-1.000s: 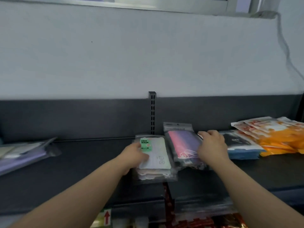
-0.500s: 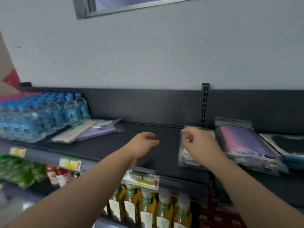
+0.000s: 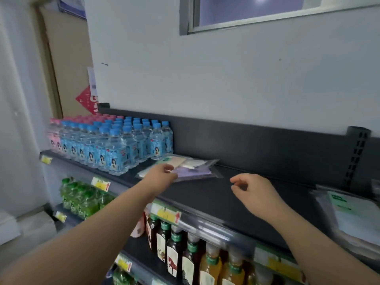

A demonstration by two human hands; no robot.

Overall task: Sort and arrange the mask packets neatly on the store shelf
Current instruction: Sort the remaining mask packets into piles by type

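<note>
A loose pile of mask packets (image 3: 191,167), purple, beige and white in clear wrap, lies flat on the dark top shelf (image 3: 209,194) just right of the water bottles. My left hand (image 3: 162,174) reaches over the pile's near left corner, fingertips touching the top packet, nothing lifted. My right hand (image 3: 254,189) hovers above the bare shelf to the right of the pile, fingers loosely curled and holding nothing. A stack of white mask packets (image 3: 349,217) with green labels sits at the far right of the shelf, partly cut off by the frame edge.
Rows of blue-capped and pink-capped water bottles (image 3: 111,142) fill the shelf's left end, close to the pile. Below are green bottles (image 3: 82,198) and juice bottles (image 3: 185,249) behind price tags. A slotted upright (image 3: 356,157) stands at the back right.
The view has swung left. My left hand moved from the white packets across to the pile by the water bottles. My right hand let go of the white stack and now hangs over bare shelf.
</note>
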